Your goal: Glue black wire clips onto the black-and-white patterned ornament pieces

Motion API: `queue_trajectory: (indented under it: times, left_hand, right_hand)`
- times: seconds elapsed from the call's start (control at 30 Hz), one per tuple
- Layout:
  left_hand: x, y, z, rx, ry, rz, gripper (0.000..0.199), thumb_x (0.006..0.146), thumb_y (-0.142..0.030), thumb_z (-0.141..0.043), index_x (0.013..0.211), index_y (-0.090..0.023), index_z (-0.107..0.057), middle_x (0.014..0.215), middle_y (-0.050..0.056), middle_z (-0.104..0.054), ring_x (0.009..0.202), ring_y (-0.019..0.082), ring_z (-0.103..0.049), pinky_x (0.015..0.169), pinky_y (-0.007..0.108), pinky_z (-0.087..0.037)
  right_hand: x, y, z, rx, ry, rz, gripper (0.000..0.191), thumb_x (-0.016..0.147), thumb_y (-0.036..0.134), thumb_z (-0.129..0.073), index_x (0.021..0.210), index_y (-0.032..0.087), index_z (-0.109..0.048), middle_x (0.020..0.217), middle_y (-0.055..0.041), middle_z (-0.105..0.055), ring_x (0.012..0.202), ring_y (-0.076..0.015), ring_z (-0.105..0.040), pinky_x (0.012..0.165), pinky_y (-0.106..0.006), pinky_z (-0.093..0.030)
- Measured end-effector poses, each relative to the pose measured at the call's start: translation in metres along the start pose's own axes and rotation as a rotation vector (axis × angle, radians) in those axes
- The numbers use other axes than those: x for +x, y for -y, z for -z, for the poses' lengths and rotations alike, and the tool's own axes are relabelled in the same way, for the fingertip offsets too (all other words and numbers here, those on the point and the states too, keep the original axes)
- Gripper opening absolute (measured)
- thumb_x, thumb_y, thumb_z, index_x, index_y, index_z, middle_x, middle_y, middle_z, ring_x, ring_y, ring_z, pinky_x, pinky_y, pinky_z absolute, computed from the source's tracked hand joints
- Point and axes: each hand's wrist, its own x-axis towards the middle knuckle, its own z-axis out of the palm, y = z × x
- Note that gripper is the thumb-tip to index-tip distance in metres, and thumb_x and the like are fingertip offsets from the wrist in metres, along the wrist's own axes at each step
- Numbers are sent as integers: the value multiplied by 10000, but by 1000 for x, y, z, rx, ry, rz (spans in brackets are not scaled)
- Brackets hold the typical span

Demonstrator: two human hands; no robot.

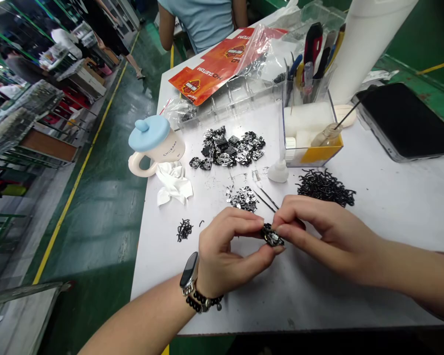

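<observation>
Between thumb and fingers my left hand (229, 251) grips a small black-and-silver metal emblem piece (272, 235). My right hand (329, 236) is closed in a pinch at the piece's upper right edge; whether its fingertips hold anything else is hidden. Just beyond the hands lie tweezers (267, 198) and a heap of small silver pieces (243, 198). Farther back is a pile of black-and-silver emblem pieces (227, 147). Short black curved strips form a large heap (324, 187) beyond my right hand and a small heap (185, 230) to the left of my left hand.
A lidded mug (159, 140) and crumpled tissue (174, 183) stand at the table's left edge. A clear organizer (311, 130) holds tools and a small bottle (327, 135). A dark tablet-like device (410, 118) lies right. Orange printed packaging (214, 66) lies behind; a person in blue (203, 22) sits beyond.
</observation>
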Motion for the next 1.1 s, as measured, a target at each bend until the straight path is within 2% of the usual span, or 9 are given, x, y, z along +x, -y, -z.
queue_trajectory:
  times: [0.13,0.27,0.53,0.77,0.87,1.1]
  left_hand:
    - [0,0,-1,-61,-2,49,343,607,-77,-794,906,-126,-631,844,68,-642,720,132,-631,571,225,-572]
    - [2,0,-2,-81,-12,69,340,594,-77,-801,883,-132,-630,817,53,-638,703,120,-625,563,198,-565]
    - [2,0,-2,-110,-10,105,315,607,-88,-794,872,-139,-632,810,52,-635,712,131,-637,563,198,-568]
    - [1,0,-2,-180,1,207,306,614,-88,-788,875,-135,-634,824,56,-619,733,133,-632,584,199,-589]
    - [2,-1,-2,-201,8,236,299,614,-86,-787,866,-132,-633,822,58,-613,730,131,-629,587,201,-592]
    - [4,-2,-2,-259,31,277,289,613,-115,-793,851,-140,-631,807,50,-606,696,123,-632,571,184,-579]
  right_hand:
    - [1,1,-1,150,34,-218,194,919,308,-494,784,189,-564,670,23,-506,615,-95,-445,542,-219,-348]
    - [2,1,-1,233,51,-313,217,910,354,-508,808,176,-579,681,14,-516,614,-98,-432,539,-221,-339]
    - [3,1,-2,265,29,-306,219,908,342,-519,793,169,-588,669,15,-521,609,-88,-424,539,-210,-337]
    - [4,2,-3,233,14,-320,235,908,341,-503,782,157,-576,661,8,-510,595,-92,-418,511,-216,-319]
    - [4,0,-2,233,40,-329,235,911,354,-500,810,155,-575,684,2,-513,604,-93,-415,506,-219,-317]
    - [7,0,3,397,141,-386,242,909,370,-513,837,147,-575,650,23,-438,571,-76,-336,490,-206,-272]
